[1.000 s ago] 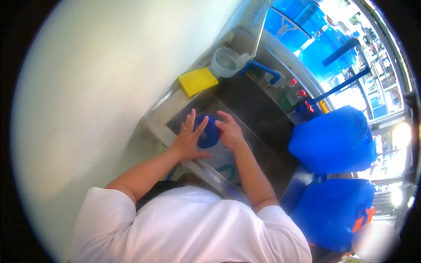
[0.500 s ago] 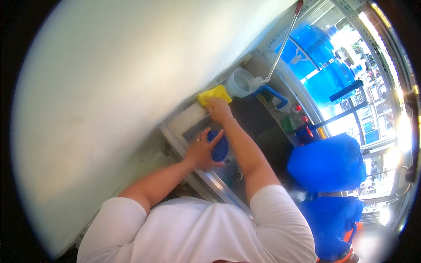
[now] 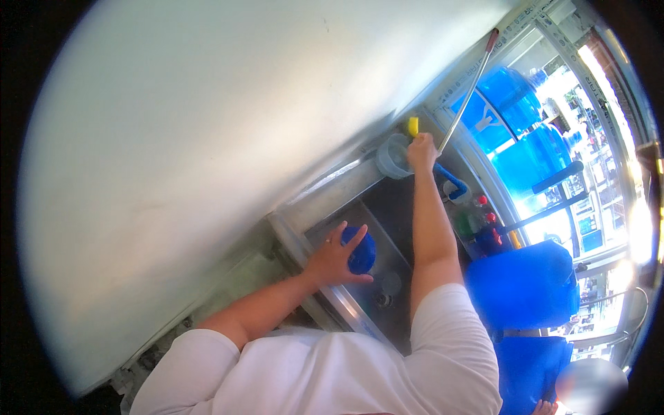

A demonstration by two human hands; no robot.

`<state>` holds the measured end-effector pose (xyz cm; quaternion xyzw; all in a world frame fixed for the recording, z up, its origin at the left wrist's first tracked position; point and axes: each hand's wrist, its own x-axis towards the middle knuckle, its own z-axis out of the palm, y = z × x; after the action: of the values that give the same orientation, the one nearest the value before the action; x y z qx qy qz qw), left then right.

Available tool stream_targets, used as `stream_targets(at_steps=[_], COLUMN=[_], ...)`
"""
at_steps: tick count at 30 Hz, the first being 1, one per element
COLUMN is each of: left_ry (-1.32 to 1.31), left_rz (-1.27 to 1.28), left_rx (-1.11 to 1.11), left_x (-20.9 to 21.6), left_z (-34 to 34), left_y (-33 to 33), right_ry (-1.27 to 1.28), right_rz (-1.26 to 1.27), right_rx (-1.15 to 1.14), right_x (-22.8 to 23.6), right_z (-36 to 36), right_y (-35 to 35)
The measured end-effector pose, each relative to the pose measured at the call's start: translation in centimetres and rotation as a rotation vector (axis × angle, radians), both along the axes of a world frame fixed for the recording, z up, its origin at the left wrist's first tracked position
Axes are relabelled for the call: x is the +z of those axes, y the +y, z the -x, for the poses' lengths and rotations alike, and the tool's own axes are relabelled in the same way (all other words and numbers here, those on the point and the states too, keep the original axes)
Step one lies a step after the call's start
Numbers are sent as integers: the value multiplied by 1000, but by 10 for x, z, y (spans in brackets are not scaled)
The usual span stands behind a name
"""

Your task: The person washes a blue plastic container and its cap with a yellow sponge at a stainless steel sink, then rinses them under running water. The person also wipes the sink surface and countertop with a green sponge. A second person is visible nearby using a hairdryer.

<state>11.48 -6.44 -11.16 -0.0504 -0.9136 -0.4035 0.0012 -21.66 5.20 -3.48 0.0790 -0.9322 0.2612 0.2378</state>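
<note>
My left hand (image 3: 333, 261) grips a round blue thing (image 3: 362, 250) over the sink, its thumb and fingers spread around the rim. Whether that thing is a lid or a bowl I cannot tell. Reaching to the far corner of the sink, my right hand (image 3: 422, 152) is closed on a yellow cloth (image 3: 413, 126), which sticks up past the fingers. Close by on the left is a clear plastic tub (image 3: 393, 158), partly behind that hand. The metal sink (image 3: 333, 225) lies under both arms, with its drain (image 3: 384, 300) showing.
A tall faucet pipe (image 3: 465, 104) rises beside my right hand. Along the right ledge stand a blue-handled brush (image 3: 451, 181) and red-capped bottles (image 3: 482, 209). Big blue water jugs (image 3: 532, 159) and a blue container (image 3: 524, 285) fill the right. A pale wall (image 3: 173, 138) bounds the left.
My right hand has moved away from the sink's left ledge toward the far corner, taking the yellow cloth along. My left hand keeps its hold on the round blue thing.
</note>
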Motion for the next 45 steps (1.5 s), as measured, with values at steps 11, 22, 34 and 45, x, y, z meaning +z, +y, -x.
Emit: stream_targets(at_steps=[11,22,34,45], left_ry=[39,-813,-1259,-1079], left_rz=[-667,-1906,-1652,-1514], left_rx=[-55,-398,-486,-227], left_x=[-40,4,-12,-35], left_z=[32,68,48,42], left_y=[8,63,130,138], right_ry=[-300,-636,-294,-266], right_rz=[1172,300,183,332], right_rx=[207,66,48,-246], right_x=[33,-25,-60,-77], right_z=[-73,-300,-329,-316], right_y=[52,125,154,147])
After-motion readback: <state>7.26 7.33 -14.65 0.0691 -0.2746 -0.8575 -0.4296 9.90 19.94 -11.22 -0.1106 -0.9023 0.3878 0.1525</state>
